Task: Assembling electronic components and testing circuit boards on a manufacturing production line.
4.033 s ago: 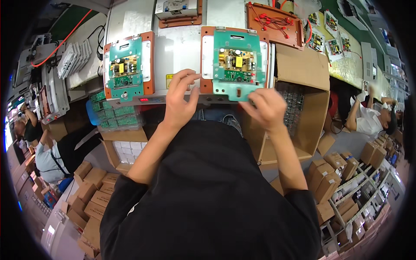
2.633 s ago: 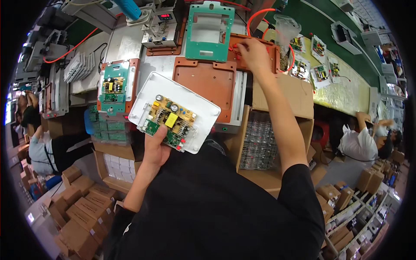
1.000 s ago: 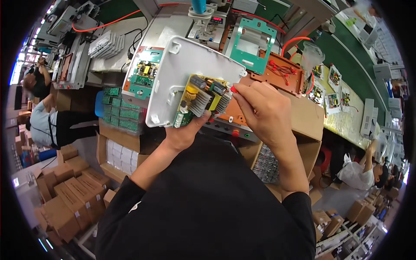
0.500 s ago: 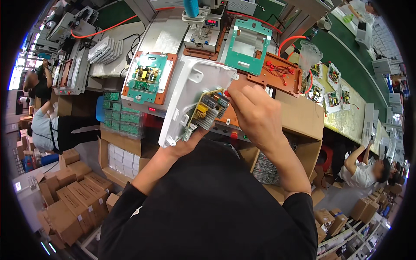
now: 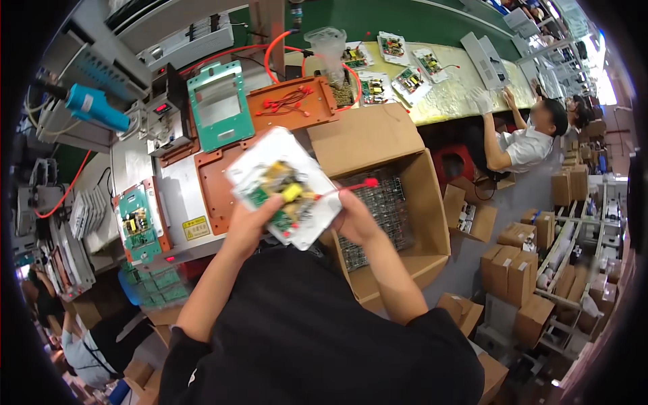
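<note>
A white plastic housing point(image 5: 273, 148) with a circuit board point(image 5: 273, 181) on its face is held in front of me, board side up and tilted. My left hand point(image 5: 247, 226) grips its near left side, the thumb lying over the board beside a yellow component. At the right edge, my right hand point(image 5: 356, 220) is closed on the housing, its far fingers hidden underneath. A short red wire with a red plug point(image 5: 370, 183) sticks out to the right just above my right fingers. Whether those fingers also pinch the wire, I cannot make out.
Below right stands an open cardboard box point(image 5: 432, 223) of packed boards. Beyond the housing are an orange tray point(image 5: 297, 108) with red leads and a green fixture plate point(image 5: 219, 108). Finished-looking board assemblies point(image 5: 410, 79) lie on the yellow bench, where a co-worker point(image 5: 523, 145) sits.
My view has swung right. The housing has turned so the board faces up. My right hand has moved from the red plug by the board's top to the housing's right edge.
</note>
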### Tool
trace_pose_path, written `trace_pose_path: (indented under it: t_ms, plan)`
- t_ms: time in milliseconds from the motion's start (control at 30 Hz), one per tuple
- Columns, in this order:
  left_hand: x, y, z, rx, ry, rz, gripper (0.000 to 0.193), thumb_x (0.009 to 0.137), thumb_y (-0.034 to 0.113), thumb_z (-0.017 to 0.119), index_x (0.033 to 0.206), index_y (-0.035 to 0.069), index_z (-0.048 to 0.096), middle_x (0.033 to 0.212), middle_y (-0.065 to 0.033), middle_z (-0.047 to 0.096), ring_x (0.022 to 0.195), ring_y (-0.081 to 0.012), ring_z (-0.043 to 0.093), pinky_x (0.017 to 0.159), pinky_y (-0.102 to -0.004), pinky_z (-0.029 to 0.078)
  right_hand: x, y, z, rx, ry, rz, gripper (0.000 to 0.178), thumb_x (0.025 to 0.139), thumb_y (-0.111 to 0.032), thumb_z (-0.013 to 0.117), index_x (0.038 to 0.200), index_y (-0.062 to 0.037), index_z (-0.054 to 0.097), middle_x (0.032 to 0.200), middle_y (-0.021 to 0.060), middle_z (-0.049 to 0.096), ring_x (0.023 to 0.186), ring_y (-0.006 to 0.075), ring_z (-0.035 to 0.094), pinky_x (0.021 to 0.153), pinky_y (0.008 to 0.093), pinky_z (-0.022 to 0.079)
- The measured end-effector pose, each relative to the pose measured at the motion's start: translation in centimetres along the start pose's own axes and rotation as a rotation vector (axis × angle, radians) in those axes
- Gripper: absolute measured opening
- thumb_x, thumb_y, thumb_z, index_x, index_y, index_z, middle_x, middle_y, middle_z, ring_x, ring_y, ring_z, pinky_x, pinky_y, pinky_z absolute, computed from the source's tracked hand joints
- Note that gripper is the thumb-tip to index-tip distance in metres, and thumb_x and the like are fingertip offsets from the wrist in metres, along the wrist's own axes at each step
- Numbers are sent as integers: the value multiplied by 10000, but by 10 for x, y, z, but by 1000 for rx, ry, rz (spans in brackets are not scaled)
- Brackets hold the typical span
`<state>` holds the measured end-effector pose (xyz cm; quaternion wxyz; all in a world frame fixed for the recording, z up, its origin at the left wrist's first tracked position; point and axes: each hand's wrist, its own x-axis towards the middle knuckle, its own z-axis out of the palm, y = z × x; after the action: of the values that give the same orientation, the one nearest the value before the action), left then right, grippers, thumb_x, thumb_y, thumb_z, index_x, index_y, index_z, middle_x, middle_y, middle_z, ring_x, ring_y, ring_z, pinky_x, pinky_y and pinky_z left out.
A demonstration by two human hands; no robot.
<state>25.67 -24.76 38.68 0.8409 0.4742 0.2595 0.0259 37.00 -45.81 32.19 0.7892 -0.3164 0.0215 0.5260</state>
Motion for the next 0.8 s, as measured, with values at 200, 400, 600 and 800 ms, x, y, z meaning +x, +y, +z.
trace_pose_path:
  t_ms: [200, 400, 600, 800]
  plan:
    - [25, -13, 17, 424, -229, -121, 459, 1010, 275, 531, 1349, -32, 495, 1146, -95, 649, 982, -142, 607, 818, -277, 508, -20, -9, -61, -11, 396, -571, 510, 931, -131, 578, 1370, 68, 413, 1325, 183, 547, 1207, 291, 570, 1020, 430, 483]
    - [-7, -14, -8, 429, -281, -138, 391, 995, 196, 548, 1322, -16, 526, 1135, -91, 656, 971, -139, 619, 810, -267, 511, -4, -111, -170, -80, 722, -857, 402, 968, -45, 491, 1349, 46, 403, 1264, 204, 573, 1089, 356, 635, 898, 522, 565]
    - [-34, -17, -34, 341, -51, -18, 378, 961, 99, 577, 1304, -49, 521, 1154, -125, 652, 984, -144, 625, 831, -268, 505, 19, -97, -171, 38, 758, -816, 427, 988, -60, 483, 1395, 7, 372, 1306, 218, 541, 1140, 365, 608, 920, 524, 559]
    - [-44, -17, -37, 262, 22, 23, 389, 953, 93, 583, 1306, -55, 514, 1168, -140, 640, 996, -154, 624, 836, -280, 502, 22, -68, -157, 33, 794, -777, 452, 983, -64, 478, 1409, 23, 356, 1307, 214, 543, 1140, 372, 607, 903, 514, 568]
